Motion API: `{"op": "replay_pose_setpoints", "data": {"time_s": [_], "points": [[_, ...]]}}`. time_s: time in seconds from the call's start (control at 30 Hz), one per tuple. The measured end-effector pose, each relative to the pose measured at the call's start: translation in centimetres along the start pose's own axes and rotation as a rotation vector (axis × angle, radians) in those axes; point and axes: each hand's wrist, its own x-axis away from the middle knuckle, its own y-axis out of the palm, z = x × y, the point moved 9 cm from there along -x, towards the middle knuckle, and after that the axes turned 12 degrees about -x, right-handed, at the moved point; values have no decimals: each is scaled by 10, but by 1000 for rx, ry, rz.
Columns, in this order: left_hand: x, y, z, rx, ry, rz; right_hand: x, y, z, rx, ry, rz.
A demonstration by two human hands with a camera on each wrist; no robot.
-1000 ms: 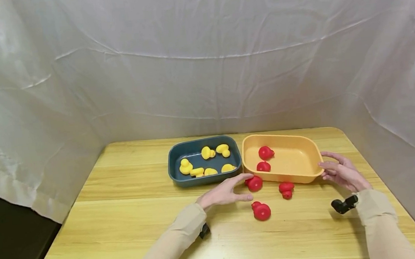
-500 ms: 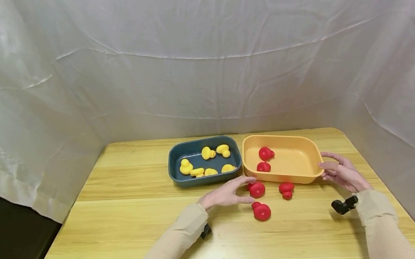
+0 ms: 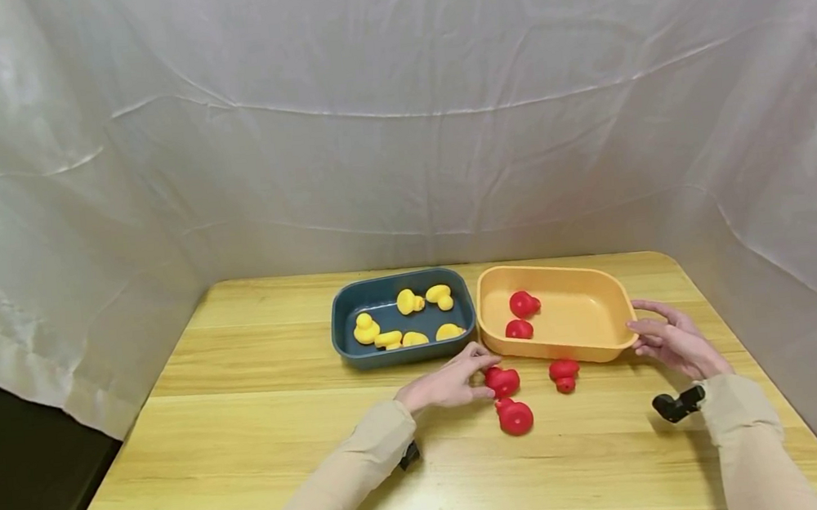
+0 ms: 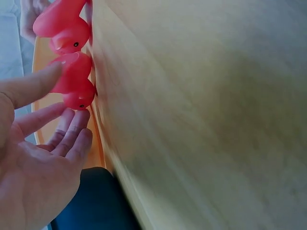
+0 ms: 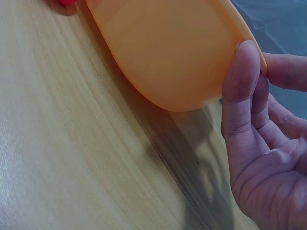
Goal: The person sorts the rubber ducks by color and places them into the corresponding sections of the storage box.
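My left hand (image 3: 452, 379) has its thumb and fingers around a red rubber duck (image 3: 504, 381) on the table, in front of the orange tray (image 3: 573, 348). In the left wrist view the thumb lies over the body of that duck (image 4: 76, 79) and fingertips meet its head. A second red duck (image 3: 516, 418) lies just nearer, and a third red duck (image 3: 564, 374) sits farther right. My right hand (image 3: 675, 340) pinches the orange tray's right rim, thumb inside, as the right wrist view shows. Two red ducks (image 3: 524, 304) lie in that tray.
Left of the orange tray, close against it, stands a dark blue tray (image 3: 347, 353) with several yellow ducks (image 3: 366, 329). Both are at the back of the wooden table (image 3: 263, 433). Pale cloth (image 3: 400, 165) hangs behind and at the sides.
My left hand has moved slightly nearer and closed around the red duck, which has shifted and turned a little. The right hand keeps its hold on the orange tray.
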Motion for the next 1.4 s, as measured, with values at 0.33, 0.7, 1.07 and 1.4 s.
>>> {"op": "replay_pose_setpoints", "data": {"time_s": [0.33, 0.7, 1.07, 1.4], "points": [[-3, 1, 3, -66, 39, 5, 0, 0, 0, -2, -2, 3], [-9, 1, 3, -41, 18, 27, 1, 2, 0, -19, -9, -12], [-13, 1, 1, -41, 12, 54, 1, 2, -1, -9, -9, -5], [-14, 0, -1, -23, 23, 71, 1, 3, -1, -11, -5, -2]]}}
